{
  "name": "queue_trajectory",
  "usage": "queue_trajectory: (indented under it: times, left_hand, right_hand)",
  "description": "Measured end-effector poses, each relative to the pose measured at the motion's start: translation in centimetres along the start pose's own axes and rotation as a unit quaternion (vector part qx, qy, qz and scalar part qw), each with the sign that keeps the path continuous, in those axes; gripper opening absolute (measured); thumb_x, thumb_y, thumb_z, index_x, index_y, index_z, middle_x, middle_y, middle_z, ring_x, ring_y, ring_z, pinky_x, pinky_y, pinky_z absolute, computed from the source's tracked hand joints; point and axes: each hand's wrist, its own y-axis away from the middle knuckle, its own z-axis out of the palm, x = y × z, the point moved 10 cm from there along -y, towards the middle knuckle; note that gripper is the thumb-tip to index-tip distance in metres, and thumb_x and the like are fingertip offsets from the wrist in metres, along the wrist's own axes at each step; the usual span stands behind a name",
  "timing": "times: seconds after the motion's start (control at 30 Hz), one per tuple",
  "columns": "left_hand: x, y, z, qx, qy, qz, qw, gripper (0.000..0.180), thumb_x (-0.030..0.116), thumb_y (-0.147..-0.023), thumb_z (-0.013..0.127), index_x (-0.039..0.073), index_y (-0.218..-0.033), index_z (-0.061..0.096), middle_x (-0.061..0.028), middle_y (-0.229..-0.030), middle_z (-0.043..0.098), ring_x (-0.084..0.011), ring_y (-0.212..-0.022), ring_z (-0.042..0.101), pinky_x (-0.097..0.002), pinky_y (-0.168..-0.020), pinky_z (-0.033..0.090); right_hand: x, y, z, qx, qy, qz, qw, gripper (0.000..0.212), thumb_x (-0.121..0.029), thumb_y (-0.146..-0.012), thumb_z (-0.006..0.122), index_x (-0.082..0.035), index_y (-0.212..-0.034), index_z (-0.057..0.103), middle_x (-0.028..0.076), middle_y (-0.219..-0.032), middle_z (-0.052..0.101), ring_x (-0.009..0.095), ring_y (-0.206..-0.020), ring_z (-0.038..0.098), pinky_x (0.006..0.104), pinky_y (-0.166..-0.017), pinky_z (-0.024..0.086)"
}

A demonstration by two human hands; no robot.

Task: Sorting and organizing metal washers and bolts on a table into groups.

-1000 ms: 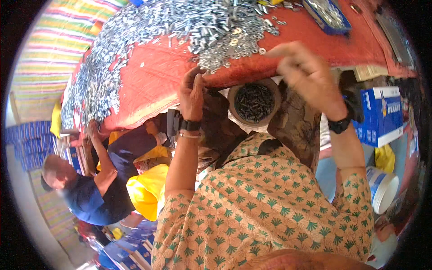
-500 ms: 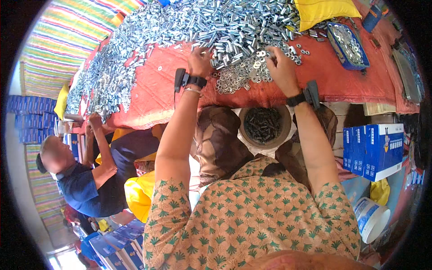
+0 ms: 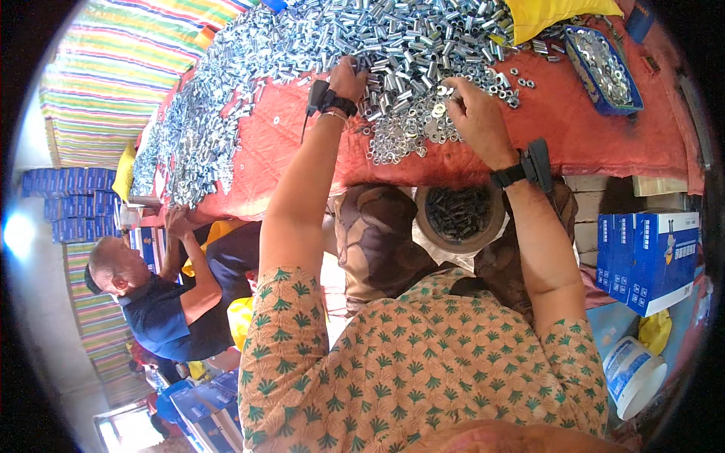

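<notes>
A broad pile of shiny metal sleeves (image 3: 400,45) covers the far side of the red-covered table. My left hand (image 3: 348,80) is at the near edge of this pile, its fingers curled among the sleeves; what they grip is hidden. Over the loose flat washers (image 3: 408,134) in front of the sleeves, my right hand (image 3: 477,115) has thumb and forefinger bent together in a pinch. Anything between those fingertips is too small to make out. Each wrist wears a black strapped device.
A blue tray (image 3: 636,106) of washers stands at the right by a yellow bag (image 3: 555,15). Between my knees is a round tub (image 3: 496,226) of dark parts. Blue-white boxes (image 3: 649,260) and a white bucket (image 3: 638,381) are at right. A co-worker (image 3: 162,317) sits at left.
My left hand has moved away from me and slightly right, into the edge of the sleeve pile. The right hand stays over the washers, its fingers drawn closer together. The view has shifted slightly.
</notes>
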Motion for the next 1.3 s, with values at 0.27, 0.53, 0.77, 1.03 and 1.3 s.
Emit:
queue_trajectory:
  times: [0.27,0.53,0.77,1.03,1.3]
  left_hand:
    - [-4.0,6.5,-2.0,-0.009,0.437,-0.118,0.892,0.03,0.005,-0.079,0.066,-0.002,-0.106,0.053,-0.0085,-0.088,0.065,-0.0123,-0.07,0.061,-0.0237,-0.058,0.05]
    - [-7.3,12.7,-3.3,-0.034,0.468,-0.189,0.862,0.035,0.001,-0.082,0.061,-0.008,-0.113,0.048,-0.0142,-0.089,0.065,-0.0149,-0.071,0.064,-0.0237,-0.059,0.051]
    - [-8.0,13.6,-6.0,-0.074,0.132,-0.137,0.979,0.024,0.013,-0.083,0.065,-0.007,-0.095,0.06,-0.0107,-0.075,0.067,-0.0131,-0.059,0.062,-0.0261,-0.053,0.051]
    - [-8.8,14.9,-5.4,-0.271,0.127,-0.201,0.933,0.023,0.018,-0.087,0.059,-0.005,-0.092,0.06,-0.0096,-0.074,0.066,-0.0147,-0.062,0.063,-0.0271,-0.057,0.05]
    - [-10.2,12.0,-6.5,-0.116,0.33,-0.198,0.915,0.024,0.015,-0.085,0.053,-0.002,-0.102,0.057,-0.0131,-0.086,0.066,-0.0202,-0.078,0.065,-0.03,-0.068,0.049]
  right_hand:
    - [-0.3,0.3,0.5,-0.025,0.028,-0.023,0.999,0.024,-0.008,-0.082,0.055,-0.006,-0.106,0.053,0.018,-0.085,0.062,0.036,-0.078,0.061,0.0432,-0.067,0.048]
    - [-0.7,0.8,1.7,-0.036,0.052,-0.065,0.996,0.023,-0.009,-0.082,0.056,-0.007,-0.105,0.054,0.019,-0.085,0.062,0.037,-0.082,0.061,0.045,-0.069,0.048]
    - [-0.6,1.0,1.6,-0.03,0.05,-0.072,0.996,0.023,-0.009,-0.083,0.056,-0.006,-0.106,0.054,0.02,-0.086,0.063,0.038,-0.082,0.061,0.0454,-0.07,0.048]
    - [-0.1,1.2,2.6,-0.08,0.07,-0.059,0.993,0.023,-0.011,-0.083,0.054,-0.005,-0.105,0.054,0.021,-0.086,0.062,0.038,-0.083,0.061,0.0466,-0.072,0.048]
    - [-0.8,1.2,4.3,-0.109,0.06,-0.094,0.988,0.024,-0.009,-0.083,0.05,0.0,-0.105,0.052,0.024,-0.087,0.06,0.04,-0.084,0.059,0.0472,-0.074,0.048]
